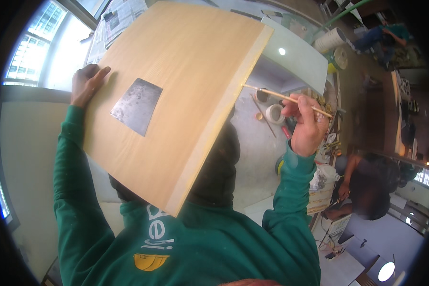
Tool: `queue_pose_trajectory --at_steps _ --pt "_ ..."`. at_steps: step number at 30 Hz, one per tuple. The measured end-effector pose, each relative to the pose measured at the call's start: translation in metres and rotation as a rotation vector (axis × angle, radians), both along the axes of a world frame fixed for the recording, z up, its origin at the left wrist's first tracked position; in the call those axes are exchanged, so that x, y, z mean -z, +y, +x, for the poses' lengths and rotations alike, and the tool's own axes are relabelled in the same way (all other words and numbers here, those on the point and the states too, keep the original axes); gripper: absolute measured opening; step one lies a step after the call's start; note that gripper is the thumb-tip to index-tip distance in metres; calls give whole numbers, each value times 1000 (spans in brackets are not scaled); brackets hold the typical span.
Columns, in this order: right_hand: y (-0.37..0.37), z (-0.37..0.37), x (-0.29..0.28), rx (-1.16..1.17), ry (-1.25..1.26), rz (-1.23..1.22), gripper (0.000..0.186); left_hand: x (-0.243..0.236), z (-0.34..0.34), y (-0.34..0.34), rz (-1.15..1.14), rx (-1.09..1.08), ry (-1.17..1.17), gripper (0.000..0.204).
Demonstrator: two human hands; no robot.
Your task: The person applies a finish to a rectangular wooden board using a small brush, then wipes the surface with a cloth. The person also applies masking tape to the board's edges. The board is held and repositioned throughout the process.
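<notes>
A large, light wood-grain panel (pixel 190 62) is tilted up before my chest. My left hand (pixel 88 85) grips its left edge, thumb on the face and the other fingers partly hidden behind. Between the thumb and fingers of my right hand (pixel 307 124) is a thin wooden-handled paintbrush (pixel 286 97). Its tip meets or almost meets the panel's right edge, where a pale strip (pixel 224 114) with a yellowish border runs lengthwise. On the panel's face lies a grey, four-sided metal sheet (pixel 137 107), apart from both hands.
Beyond the panel, a white work surface (pixel 252 157) carries a white round container (pixel 273 113), a dark-filled cup (pixel 261 95) and a thin stick (pixel 269 123). A white jug (pixel 325 177) stands at right. A person in dark clothing (pixel 374 186) bends nearby; another is farther back. Windows lie left.
</notes>
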State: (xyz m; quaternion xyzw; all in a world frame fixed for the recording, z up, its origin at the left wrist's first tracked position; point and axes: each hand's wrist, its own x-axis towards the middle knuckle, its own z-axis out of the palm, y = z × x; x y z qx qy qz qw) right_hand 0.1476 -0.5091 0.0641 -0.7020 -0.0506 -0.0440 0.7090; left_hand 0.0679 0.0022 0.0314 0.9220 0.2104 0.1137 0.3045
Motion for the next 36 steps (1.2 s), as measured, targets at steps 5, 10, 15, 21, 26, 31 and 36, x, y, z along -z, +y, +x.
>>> queue_pose_trajectory --at_steps 5,10,15,21,26,31,36 --pt "-3 34 10 58 -16 12 25 1 1 2 30 29 -12 48" --pt "-8 46 9 134 -3 66 26 3 0 3 32 14 -5 49" --pt "-3 38 7 27 -6 -2 26 1 -1 3 16 9 -3 49" --pt "-8 46 14 111 -5 69 25 1 3 1 49 24 6 47" --pt "-7 42 23 77 36 77 22 -6 3 0 20 -18 111 51" --pt "-84 40 129 325 297 553 28 6 -4 25 17 -42 170 77" --pt "-119 -22 316 606 715 1053 14 12 -9 45 53 -66 168 73"
